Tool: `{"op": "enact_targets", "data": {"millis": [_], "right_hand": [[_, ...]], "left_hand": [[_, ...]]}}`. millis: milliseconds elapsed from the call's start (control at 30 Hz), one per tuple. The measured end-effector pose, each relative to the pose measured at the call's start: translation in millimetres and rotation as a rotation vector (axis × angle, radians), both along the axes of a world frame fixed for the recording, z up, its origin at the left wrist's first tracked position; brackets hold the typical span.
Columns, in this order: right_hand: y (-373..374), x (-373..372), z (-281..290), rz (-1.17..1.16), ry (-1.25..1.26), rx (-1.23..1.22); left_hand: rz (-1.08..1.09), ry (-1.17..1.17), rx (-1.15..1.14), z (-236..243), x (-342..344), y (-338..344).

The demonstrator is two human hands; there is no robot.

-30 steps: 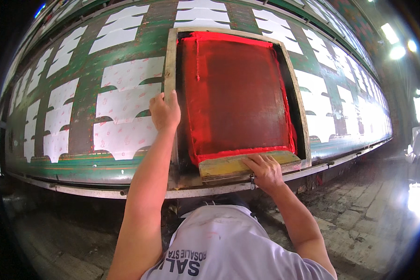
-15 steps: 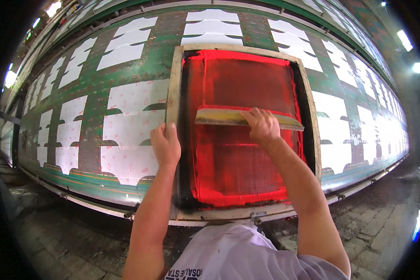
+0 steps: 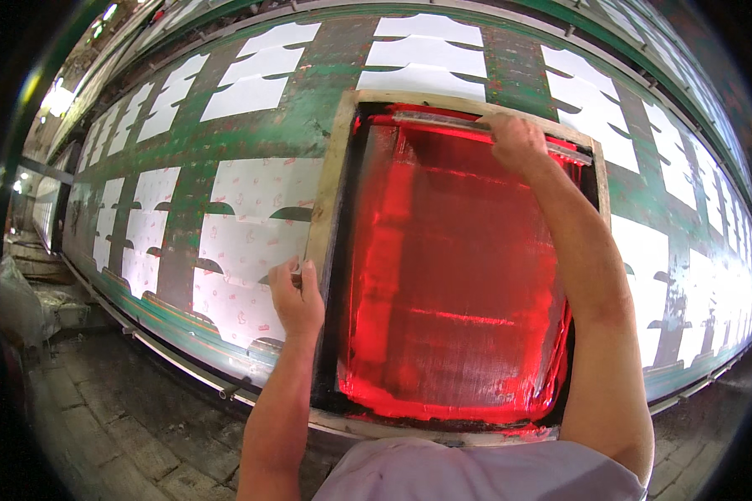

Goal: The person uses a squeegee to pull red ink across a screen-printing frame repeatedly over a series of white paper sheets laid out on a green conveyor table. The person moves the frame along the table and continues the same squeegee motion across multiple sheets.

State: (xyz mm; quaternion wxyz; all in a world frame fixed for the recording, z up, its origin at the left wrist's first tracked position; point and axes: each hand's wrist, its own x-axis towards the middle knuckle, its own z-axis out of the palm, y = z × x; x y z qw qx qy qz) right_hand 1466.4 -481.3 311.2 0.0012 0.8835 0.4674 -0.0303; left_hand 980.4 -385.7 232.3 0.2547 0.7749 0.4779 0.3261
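A wooden-framed printing screen (image 3: 332, 179) lies on the long table, its mesh coated with wet red ink (image 3: 476, 250). My right hand (image 3: 516, 144) is closed round a long, flat squeegee (image 3: 443, 122) at the far end of the screen. The squeegee spans much of the screen's width and slants slightly, its right end nearer me. Beside the left rail of the frame, my left hand (image 3: 297, 299) has its fingers loosely bent and the thumb apart, with nothing visible in it. Whether it touches the rail I cannot tell.
White cut fabric pieces (image 3: 267, 63) lie in rows along the green table (image 3: 326, 125). Those left of the screen (image 3: 242, 242) carry small red prints. A metal rail (image 3: 175, 367) runs along the near edge, above a paved floor (image 3: 142, 442). Clear plastic sheeting (image 3: 17, 301) stands at far left.
My right hand has pushed the squeegee from mid-screen to the far end. The view has shifted and tilted. My left hand stays beside the left rail.
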Motion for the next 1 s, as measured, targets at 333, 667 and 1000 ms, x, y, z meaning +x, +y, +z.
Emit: {"op": "enact_targets", "data": {"millis": [333,667,1000], "right_hand": [[2.1,18.8,13.4,0.074,-0.024,-0.071],[-86.3,-107.3,30.9,0.203,0.119,-0.165],[-217.5,-311.8,39.7,0.121,0.208,-0.235]], "left_hand": [[0.004,0.04,-0.043,1.0,1.2,1.5],[-0.044,-0.007,-0.03,-1.7,1.0,4.0],[-0.11,0.103,0.015,-8.6,-1.9,9.3]]}}
